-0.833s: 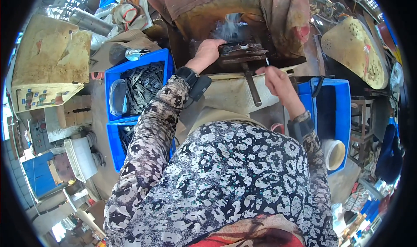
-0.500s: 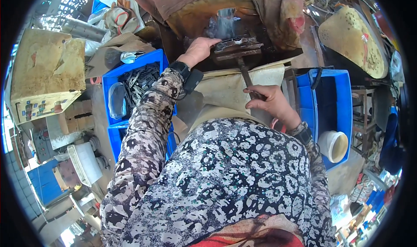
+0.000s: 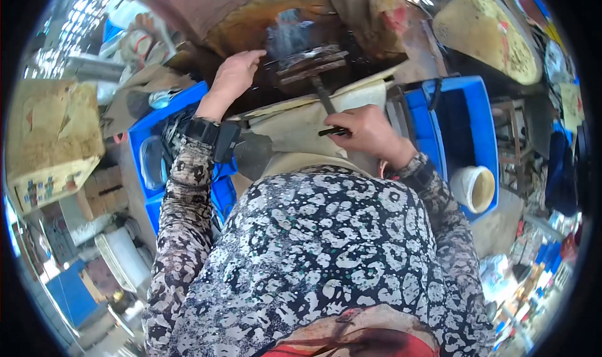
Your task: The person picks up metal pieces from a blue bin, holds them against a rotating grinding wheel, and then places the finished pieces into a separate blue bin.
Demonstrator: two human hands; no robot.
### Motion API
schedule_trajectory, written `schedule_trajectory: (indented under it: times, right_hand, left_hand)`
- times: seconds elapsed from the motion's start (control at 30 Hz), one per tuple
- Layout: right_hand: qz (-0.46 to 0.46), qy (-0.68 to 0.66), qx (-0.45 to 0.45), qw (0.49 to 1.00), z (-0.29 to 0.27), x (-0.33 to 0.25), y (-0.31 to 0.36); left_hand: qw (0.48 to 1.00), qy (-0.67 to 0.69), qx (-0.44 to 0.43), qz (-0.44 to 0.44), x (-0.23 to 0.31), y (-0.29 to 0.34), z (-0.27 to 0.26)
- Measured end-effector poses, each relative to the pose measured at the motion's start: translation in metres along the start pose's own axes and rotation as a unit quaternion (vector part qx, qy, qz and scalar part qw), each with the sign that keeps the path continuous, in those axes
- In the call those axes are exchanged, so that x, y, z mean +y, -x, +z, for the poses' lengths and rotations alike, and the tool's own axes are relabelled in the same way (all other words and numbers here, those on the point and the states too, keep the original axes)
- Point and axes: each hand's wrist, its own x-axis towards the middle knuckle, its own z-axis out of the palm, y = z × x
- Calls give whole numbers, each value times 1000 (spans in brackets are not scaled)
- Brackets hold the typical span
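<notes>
My left hand (image 3: 236, 78) is raised at the left side of a dark wet machine bed (image 3: 370, 65). Its fingers stretch to the right with thumb apart, and nothing shows in them. On the bed lies a T-shaped metal holder (image 3: 311, 67), its bar handle (image 3: 323, 96) running toward me. Beside the lower end of that handle, my right hand (image 3: 373, 131) pinches a short, dark strip-like piece (image 3: 332, 131) between thumb and fingers. Behind the holder a shiny grey round part (image 3: 290, 31) is blurred by wetness or motion.
A blue bin (image 3: 144, 162) stands left of me. On the right is another blue bin (image 3: 488, 125) with a white bucket (image 3: 463, 184) in it. A worn yellowish box (image 3: 53, 128) is at far left. Stained cloth (image 3: 207, 5) hangs over the machine.
My left hand has drawn back from the holder. My right hand, earlier spread beside the handle, has closed on a dark strip-like piece. The whole view has shifted a little.
</notes>
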Motion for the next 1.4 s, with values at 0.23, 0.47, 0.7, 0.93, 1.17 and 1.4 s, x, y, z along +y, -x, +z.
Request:
schedule_trajectory:
  times: [0.23,0.47,0.7,0.93,1.17,1.4]
  right_hand:
    - [183,-29,119,975,-59,2,-53]
    - [102,116,278,948,-120,65,-158]
    - [-8,459,186,869,-204,147,-238]
    - [52,339,183,921,-206,198,-236]
    - [200,307,219,905,-277,183,-183]
    - [229,294,303,877,-271,167,-144]
  left_hand:
    - [974,-19,219,-51,-45,54,-59]
    - [918,-19,286,-274,-121,137,-43]
    - [861,48,298,-408,-157,189,-3]
    - [846,75,295,-437,-148,228,24]
    - [824,121,328,-445,-133,224,32]
    - [784,141,361,-485,-126,246,16]
